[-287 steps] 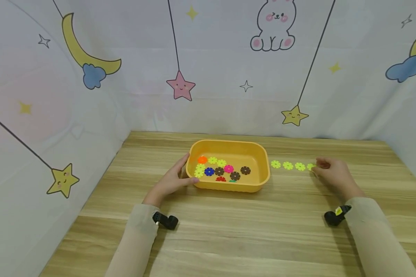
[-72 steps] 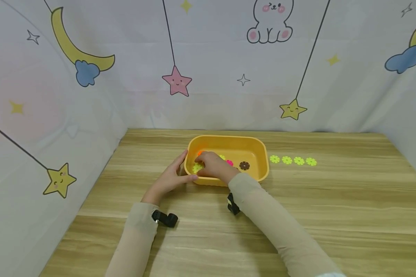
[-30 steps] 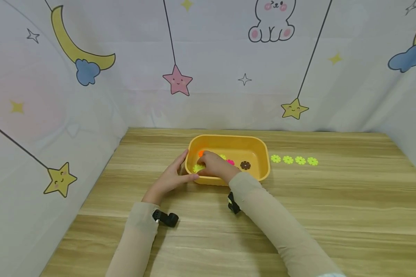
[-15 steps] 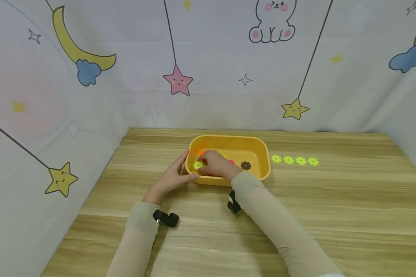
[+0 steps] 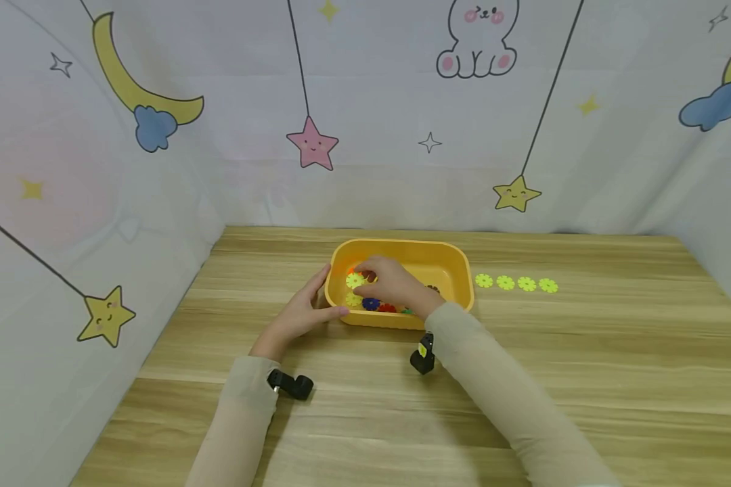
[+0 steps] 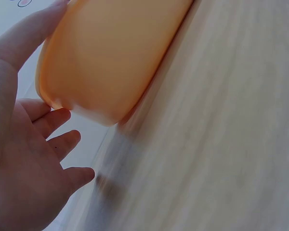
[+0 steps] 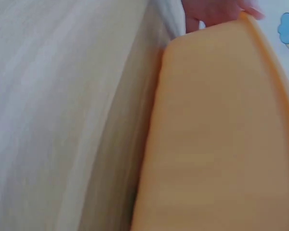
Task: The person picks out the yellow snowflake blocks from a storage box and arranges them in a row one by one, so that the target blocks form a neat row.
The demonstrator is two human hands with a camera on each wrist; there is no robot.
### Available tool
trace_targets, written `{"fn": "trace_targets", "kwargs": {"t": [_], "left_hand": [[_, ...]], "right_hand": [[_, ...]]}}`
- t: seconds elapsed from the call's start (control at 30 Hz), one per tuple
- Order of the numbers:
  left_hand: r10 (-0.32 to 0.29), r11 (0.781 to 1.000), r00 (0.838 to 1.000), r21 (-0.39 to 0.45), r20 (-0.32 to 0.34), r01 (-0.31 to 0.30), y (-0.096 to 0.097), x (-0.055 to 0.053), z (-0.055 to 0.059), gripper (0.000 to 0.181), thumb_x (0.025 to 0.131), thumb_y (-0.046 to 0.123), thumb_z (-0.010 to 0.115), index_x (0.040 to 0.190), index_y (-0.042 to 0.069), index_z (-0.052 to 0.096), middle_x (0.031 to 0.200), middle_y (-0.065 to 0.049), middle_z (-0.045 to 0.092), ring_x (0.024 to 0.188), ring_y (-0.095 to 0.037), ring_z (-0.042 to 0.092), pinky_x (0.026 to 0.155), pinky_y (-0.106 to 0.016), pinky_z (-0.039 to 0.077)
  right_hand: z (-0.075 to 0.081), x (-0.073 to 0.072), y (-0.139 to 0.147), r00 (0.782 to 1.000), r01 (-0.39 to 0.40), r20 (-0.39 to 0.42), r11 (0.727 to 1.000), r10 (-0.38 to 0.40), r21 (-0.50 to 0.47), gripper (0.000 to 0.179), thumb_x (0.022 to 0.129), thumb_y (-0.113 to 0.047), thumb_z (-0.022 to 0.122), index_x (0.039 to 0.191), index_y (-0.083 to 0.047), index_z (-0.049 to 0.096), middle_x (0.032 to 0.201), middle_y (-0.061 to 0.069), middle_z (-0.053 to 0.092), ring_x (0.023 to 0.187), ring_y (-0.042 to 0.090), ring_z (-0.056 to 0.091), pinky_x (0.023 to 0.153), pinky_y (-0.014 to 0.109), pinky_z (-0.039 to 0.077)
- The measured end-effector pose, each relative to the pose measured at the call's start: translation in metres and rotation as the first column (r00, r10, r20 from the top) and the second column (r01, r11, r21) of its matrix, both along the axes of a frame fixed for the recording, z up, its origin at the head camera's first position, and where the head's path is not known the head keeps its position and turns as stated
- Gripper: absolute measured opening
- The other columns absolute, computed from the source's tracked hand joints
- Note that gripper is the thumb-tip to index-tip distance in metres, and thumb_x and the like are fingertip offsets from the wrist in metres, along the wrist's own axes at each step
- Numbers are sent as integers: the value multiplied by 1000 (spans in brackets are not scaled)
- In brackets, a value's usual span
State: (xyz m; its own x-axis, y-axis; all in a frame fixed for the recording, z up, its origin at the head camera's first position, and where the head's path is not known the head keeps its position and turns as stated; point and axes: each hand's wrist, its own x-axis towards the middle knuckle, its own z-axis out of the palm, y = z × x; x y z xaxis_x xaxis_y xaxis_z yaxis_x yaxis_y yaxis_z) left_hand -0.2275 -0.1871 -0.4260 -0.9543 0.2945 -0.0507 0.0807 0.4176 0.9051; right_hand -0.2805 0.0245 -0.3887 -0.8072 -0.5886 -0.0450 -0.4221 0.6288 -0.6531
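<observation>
A yellow-orange plastic tub (image 5: 441, 260) with toothed snowflake discs inside stands on the wooden table. My left hand (image 5: 298, 312) holds its left end, thumb on the front rim and fingers along the side. In the left wrist view the index fingertip meets the tub wall (image 6: 106, 57) while the other fingers spread apart. Inside the tub's left part, my right hand (image 5: 396, 281) pinches a yellow-green snowflake disc (image 5: 355, 280) between thumb and index finger. Below it lie another yellow-green disc (image 5: 352, 299), a blue disc (image 5: 371, 304) and a red disc (image 5: 387, 308).
Right of the tub, several yellow-green discs (image 5: 505, 283) lie spaced out in a row on the table (image 5: 585, 379). A white cloth backdrop (image 5: 378, 196) with printed stars closes off the back and sides. The tub's front wall (image 7: 216, 125) fills much of the right wrist view.
My right hand has moved from the end of the disc row into the tub, and lately raised a yellow-green disc slightly, uncovering the blue and red ones. My left hand keeps its hold.
</observation>
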Motion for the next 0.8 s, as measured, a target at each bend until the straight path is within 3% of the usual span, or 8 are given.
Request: {"fn": "trace_targets", "kwargs": {"t": [0.37, 0.6, 0.8], "left_hand": [[9, 1000, 1000, 2, 0, -9, 1, 3, 7, 94, 87, 23, 73, 157, 17, 10, 162, -6, 7, 148, -30, 3, 117, -56, 8], [15, 1000, 1000, -20, -8, -15, 0, 2, 3, 97, 84, 29, 76, 156, 20, 11, 162, -4, 7, 148, -29, 4, 118, -54, 10], [12, 1000, 1000, -14, -4, -12, 0, 2, 3, 97, 85, 28, 75, 157, 21, 11, 162, -4, 7, 148, -30, 4, 117, -55, 9]], "right_hand": [[23, 2, 39, 996, -11, -91, 999, 7, -50, 47, 91, -23, 68, 130, 1, 57, 115, 14, 60, 103, 27, 54, 93, 40, 48], [43, 6, 76, 994, 29, -101, 995, -39, -94, 47, 90, -21, 68, 131, 1, 57, 112, 14, 60, 101, 28, 53, 92, 42, 48], [55, 10, 110, 982, 54, -171, 991, -75, -124, 44, 89, -14, 70, 126, 6, 59, 108, 17, 60, 97, 29, 54, 89, 46, 49]]}}
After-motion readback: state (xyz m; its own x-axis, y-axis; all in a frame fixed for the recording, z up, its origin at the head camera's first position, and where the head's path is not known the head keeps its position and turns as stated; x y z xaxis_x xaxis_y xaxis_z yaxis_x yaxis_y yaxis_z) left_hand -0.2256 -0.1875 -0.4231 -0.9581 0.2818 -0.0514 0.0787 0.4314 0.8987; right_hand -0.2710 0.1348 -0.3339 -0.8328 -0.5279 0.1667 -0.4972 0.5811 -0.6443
